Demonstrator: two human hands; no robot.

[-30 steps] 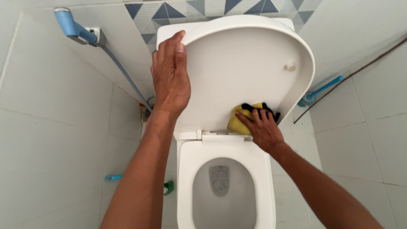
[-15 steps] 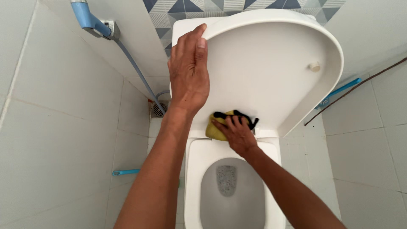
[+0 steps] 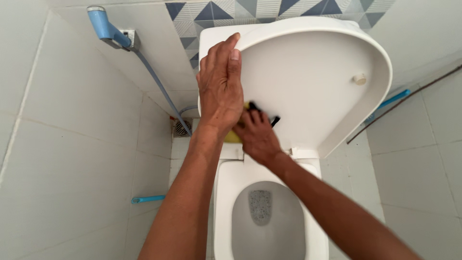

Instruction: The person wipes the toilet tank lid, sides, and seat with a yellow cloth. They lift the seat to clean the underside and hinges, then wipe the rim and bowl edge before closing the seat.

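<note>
A white toilet lid (image 3: pixel 308 82) stands raised over the white toilet seat (image 3: pixel 231 192). My left hand (image 3: pixel 220 86) grips the lid's left edge, fingers curled over the rim. My right hand (image 3: pixel 257 135) presses a yellow and black cloth (image 3: pixel 233 137) against the lid's lower left underside, just beside my left wrist. Most of the cloth is hidden under my right hand. A small white bumper (image 3: pixel 359 79) sticks out of the lid at the right.
A blue spray nozzle (image 3: pixel 103 24) with its hose (image 3: pixel 161 86) hangs on the left tiled wall. A floor drain (image 3: pixel 182 127) lies left of the toilet. A blue handle (image 3: pixel 148 199) lies on the floor at left, another blue tool (image 3: pixel 392 98) at right.
My right hand has slid the cloth leftward and a little upward along the lid's underside, ending next to my left wrist. My left hand has kept its hold on the lid.
</note>
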